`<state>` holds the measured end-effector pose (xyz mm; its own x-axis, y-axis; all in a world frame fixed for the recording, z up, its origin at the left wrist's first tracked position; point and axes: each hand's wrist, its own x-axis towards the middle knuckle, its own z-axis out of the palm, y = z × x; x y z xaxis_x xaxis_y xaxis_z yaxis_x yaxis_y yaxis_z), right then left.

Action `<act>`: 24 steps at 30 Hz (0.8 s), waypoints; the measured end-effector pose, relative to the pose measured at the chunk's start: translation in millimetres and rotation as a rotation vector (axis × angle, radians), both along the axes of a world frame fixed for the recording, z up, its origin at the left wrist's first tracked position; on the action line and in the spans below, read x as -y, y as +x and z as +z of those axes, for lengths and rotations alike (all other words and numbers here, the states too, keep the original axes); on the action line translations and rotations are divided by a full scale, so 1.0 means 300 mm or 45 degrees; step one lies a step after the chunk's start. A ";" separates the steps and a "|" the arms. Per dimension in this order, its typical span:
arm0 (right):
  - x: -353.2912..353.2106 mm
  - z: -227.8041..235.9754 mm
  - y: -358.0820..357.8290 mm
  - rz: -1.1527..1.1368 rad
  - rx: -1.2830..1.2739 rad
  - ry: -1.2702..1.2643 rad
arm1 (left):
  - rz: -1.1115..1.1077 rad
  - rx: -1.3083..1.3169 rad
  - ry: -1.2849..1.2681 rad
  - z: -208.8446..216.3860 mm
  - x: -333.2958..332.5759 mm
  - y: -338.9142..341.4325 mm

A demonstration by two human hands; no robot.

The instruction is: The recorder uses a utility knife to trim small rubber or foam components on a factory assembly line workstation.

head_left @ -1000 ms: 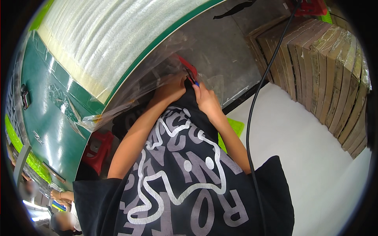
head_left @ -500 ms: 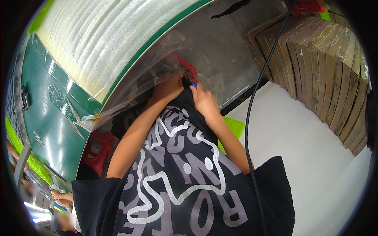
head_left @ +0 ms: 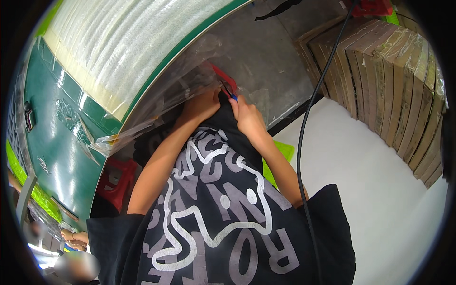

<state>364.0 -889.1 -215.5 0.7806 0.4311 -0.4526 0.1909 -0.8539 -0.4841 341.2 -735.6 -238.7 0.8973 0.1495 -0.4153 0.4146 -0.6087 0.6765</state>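
My left hand (head_left: 203,105) is closed low in front of my lap, beside the green table's edge. Whatever its fingers grip is hidden from above. My right hand (head_left: 248,116), close beside it, is shut on a slim tool with a blue handle (head_left: 233,97). The tool's thin dark shaft points up and left toward the left hand's fingertips. Its exact kind is too small to make out. Just beyond both hands is a red plastic piece (head_left: 224,75), perhaps a stool edge. Clear plastic film (head_left: 178,90) hangs beside the left hand.
At the left stands a green-topped table (head_left: 52,156) with white foam sheeting (head_left: 128,42) on it. Upright brown cardboard packs (head_left: 380,80) line the right. A black cable (head_left: 308,109) hangs across the right side. A red stool (head_left: 116,180) sits under the table edge.
My right hand and the blue-handled tool have shifted very slightly, and the tool's angle has changed a little. My left hand stays nearly in place.
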 end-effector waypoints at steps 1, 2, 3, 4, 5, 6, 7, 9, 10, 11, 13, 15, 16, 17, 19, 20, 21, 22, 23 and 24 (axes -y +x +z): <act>0.020 0.009 -0.017 -0.029 -0.025 -0.003 | -0.025 -0.039 -0.052 0.013 0.006 0.003; 0.032 0.013 -0.026 -0.058 -0.051 -0.006 | -0.051 -0.078 -0.104 0.019 0.007 0.006; 0.031 0.016 -0.025 -0.057 -0.050 -0.003 | -0.050 -0.078 -0.101 0.013 0.005 0.000; 0.029 0.021 -0.023 -0.027 -0.046 -0.002 | -0.035 -0.035 -0.077 0.001 0.004 -0.010; 0.025 0.025 -0.021 0.004 -0.041 0.000 | -0.021 0.008 -0.053 -0.009 0.000 -0.018; 0.018 0.019 -0.010 0.000 -0.042 -0.007 | -0.024 0.007 -0.060 0.000 0.000 -0.007; 0.000 0.004 0.008 -0.010 -0.037 0.007 | -0.055 -0.065 -0.039 0.011 -0.005 0.008; -0.004 -0.003 0.013 -0.017 -0.034 0.026 | -0.083 -0.137 -0.012 0.010 -0.003 0.007; 0.008 0.002 0.002 -0.037 -0.062 0.033 | -0.053 -0.080 -0.072 -0.003 0.004 -0.008; 0.018 0.010 -0.008 -0.057 -0.090 0.039 | -0.024 -0.022 -0.132 -0.013 0.008 -0.021; 0.037 0.029 -0.024 -0.067 -0.106 0.022 | -0.053 -0.059 -0.104 0.014 0.008 -0.005; 0.034 0.030 -0.021 -0.076 -0.127 0.005 | -0.081 -0.101 -0.077 0.013 0.006 -0.003; 0.023 0.022 -0.006 -0.052 -0.106 0.032 | -0.047 -0.028 -0.058 -0.004 0.004 -0.011; 0.012 0.015 0.001 -0.027 -0.086 0.059 | -0.013 0.045 -0.039 -0.015 0.000 -0.019; 0.001 0.000 0.003 -0.044 -0.063 0.039 | -0.054 -0.034 -0.049 0.003 -0.002 0.000; 0.002 -0.004 0.002 -0.058 -0.040 0.026 | -0.093 -0.114 -0.052 0.009 0.001 0.008; 0.008 -0.002 -0.006 -0.056 -0.042 0.033 | -0.091 -0.116 -0.045 0.008 0.001 0.003; 0.029 0.007 -0.017 -0.054 -0.054 0.022 | -0.066 -0.051 -0.041 0.005 0.009 -0.005; 0.037 0.015 -0.028 -0.051 -0.067 0.011 | -0.041 0.015 -0.037 0.002 0.010 -0.012; 0.040 0.020 -0.032 -0.051 -0.065 0.011 | -0.041 0.017 -0.037 -0.003 0.010 -0.012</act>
<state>354.6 -901.1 -209.4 0.7734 0.4036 -0.4887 0.1314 -0.8564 -0.4994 337.5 -738.6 -239.7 0.9068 0.1086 -0.4072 0.3861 -0.6013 0.6995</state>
